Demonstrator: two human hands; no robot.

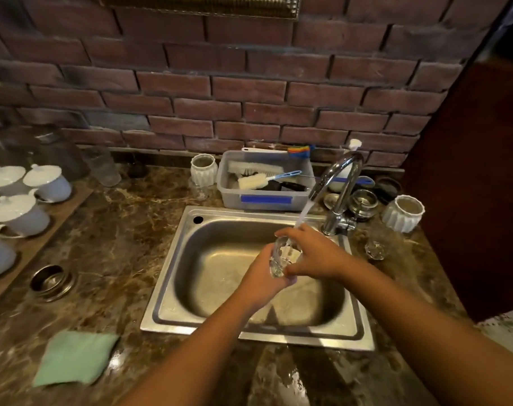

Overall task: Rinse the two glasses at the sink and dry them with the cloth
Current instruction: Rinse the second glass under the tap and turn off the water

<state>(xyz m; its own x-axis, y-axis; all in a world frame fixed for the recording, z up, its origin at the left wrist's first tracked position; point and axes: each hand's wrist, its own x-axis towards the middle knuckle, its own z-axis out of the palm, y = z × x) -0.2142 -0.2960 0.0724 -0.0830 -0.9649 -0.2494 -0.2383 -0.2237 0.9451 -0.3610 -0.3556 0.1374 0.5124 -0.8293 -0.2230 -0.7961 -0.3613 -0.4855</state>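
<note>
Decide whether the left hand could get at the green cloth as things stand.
Probably yes: the green cloth lies uncovered left of the sink, with nothing between it and the left hand. That hand grips the glass, though.

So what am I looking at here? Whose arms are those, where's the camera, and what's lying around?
No machine here: those are a person's bare arms, filmed by one camera worn on their head, looking down. The left hand and right hand hold a clear glass under water running from the tap over a steel sink. On the stone counter lie a green cloth at left, white lidded cups, a tub of brushes behind the sink and a second glass to its right.
</note>
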